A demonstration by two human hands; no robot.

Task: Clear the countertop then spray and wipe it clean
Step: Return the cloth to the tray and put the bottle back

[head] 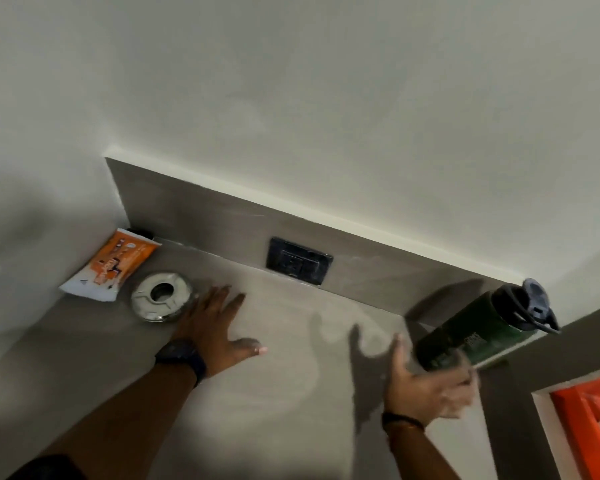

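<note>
On the grey countertop [274, 393], his left hand [215, 327] lies spread and empty beside a steel ashtray [161, 295] near the far left corner, while his right hand [426, 386] grips a green bottle [478, 334] at the right edge.

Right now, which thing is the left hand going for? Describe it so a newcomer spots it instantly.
Start at the countertop's far left corner. Beside the orange-and-white packet sits a round metal container, just past the left hand's fingertips. It's the only shiny silver thing, with a dark central hole.

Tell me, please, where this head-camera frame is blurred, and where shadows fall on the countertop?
In the head view, the right hand and green bottle are motion-smeared; the left hand by the metal ashtray is sharper. Hand shadows cross the grey countertop; the far left edge is hazy, and straight edges bow from the wide lens.
</note>
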